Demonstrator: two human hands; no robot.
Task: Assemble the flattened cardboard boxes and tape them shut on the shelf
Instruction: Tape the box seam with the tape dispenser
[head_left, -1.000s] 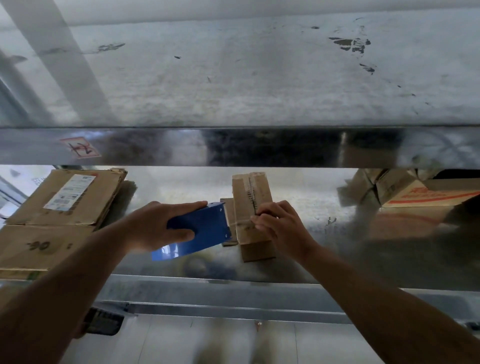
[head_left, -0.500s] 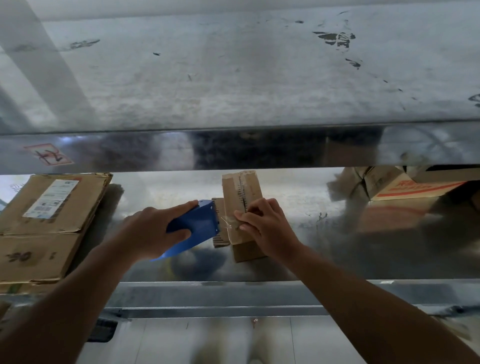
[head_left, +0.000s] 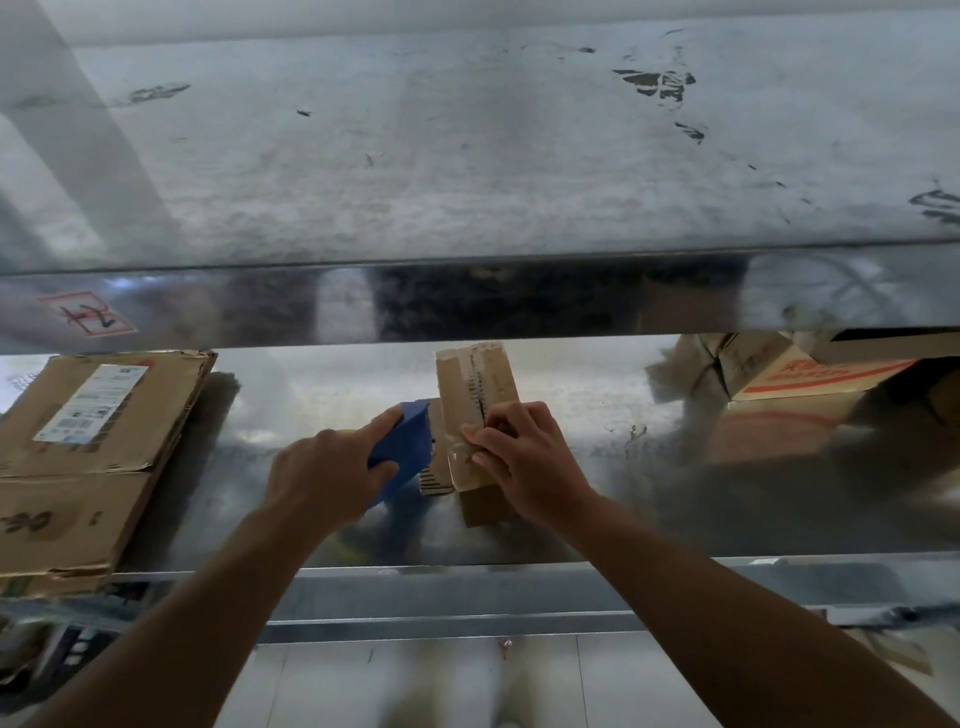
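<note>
The small box (head_left: 477, 397) stands mid-shelf (head_left: 576, 410), its near end clamped under the curled fingers of the right hand (head_left: 524, 462). The left hand (head_left: 327, 478) grips the blue tape dispenser (head_left: 408, 447) just beside the box's left edge (bare metal on both sides). The flattened boxes (head_left: 83, 467) lie far left.

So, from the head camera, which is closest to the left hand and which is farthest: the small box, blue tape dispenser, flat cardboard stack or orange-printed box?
1. Blue tape dispenser: gripped in the left hand.
2. Small box: just right of the dispenser.
3. Flat cardboard stack: off to the left.
4. Orange-printed box: far right, towards the back.
</note>
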